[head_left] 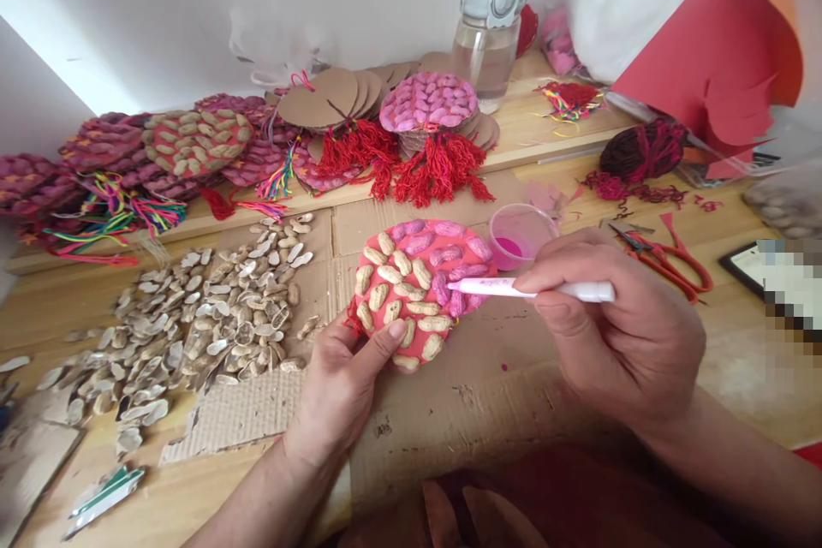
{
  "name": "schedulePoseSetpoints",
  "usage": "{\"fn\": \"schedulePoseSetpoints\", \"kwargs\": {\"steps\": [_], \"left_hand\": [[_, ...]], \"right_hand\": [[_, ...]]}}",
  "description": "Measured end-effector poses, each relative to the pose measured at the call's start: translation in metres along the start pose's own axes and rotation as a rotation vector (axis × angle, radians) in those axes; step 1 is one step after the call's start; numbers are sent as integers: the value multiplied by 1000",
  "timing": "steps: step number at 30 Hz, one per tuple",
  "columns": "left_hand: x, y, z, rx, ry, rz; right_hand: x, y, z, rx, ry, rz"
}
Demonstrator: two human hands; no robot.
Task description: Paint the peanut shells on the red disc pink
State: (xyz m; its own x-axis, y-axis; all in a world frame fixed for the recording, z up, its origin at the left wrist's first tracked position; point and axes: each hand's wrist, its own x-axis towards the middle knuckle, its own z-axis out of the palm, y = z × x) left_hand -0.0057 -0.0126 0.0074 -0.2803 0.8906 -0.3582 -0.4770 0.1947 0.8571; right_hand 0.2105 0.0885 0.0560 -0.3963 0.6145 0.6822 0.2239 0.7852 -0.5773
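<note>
My left hand (350, 381) grips the lower left edge of a round red disc (378, 351) covered with peanut shells, its thumb lying over the front. Shells along the top and right of the disc are pink; the others keep their natural tan. Between the thumb and fingers of my right hand (616, 325) is a white marker pen (494, 286). Its pink tip meets a pink shell (441, 288) at the disc's right side. Just behind the disc stands a clear plastic cup (523, 233) with pink liquid in it.
Loose peanut shells (237, 317) spread over cardboard at left. Finished peanut discs (193, 144) with tassels, cardboard circles (327, 98) and a water bottle (489, 34) line the back ledge. At right lie orange-handled scissors (681, 261), a yarn ball (642, 150) and a dark-framed device (748, 261).
</note>
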Motion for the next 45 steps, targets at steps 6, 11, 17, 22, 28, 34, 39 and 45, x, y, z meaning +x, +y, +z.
{"fn": "schedulePoseSetpoints", "kwargs": {"steps": [6,11,17,22,28,34,39,45], "left_hand": [[-1,-2,-2,6,-8,9],[-1,-3,-4,29,-3,22],[-1,-3,-6,42,-23,17],[-1,-3,-6,48,-21,9],[-1,-2,-4,29,-4,5],[-2,0,-2,36,12,3],[-2,0,-2,36,16,0],[-1,-1,-5,69,-13,27]], "right_hand": [[0,-1,0,-29,-37,-43],[0,-2,-1,8,-20,-47],[0,-2,0,-21,-20,-23],[0,-2,-1,-26,7,-15],[0,-2,0,-29,-8,-60],[0,-2,-1,-18,15,-67],[0,-2,0,-22,-11,-73],[1,-1,1,-36,1,-96]]}}
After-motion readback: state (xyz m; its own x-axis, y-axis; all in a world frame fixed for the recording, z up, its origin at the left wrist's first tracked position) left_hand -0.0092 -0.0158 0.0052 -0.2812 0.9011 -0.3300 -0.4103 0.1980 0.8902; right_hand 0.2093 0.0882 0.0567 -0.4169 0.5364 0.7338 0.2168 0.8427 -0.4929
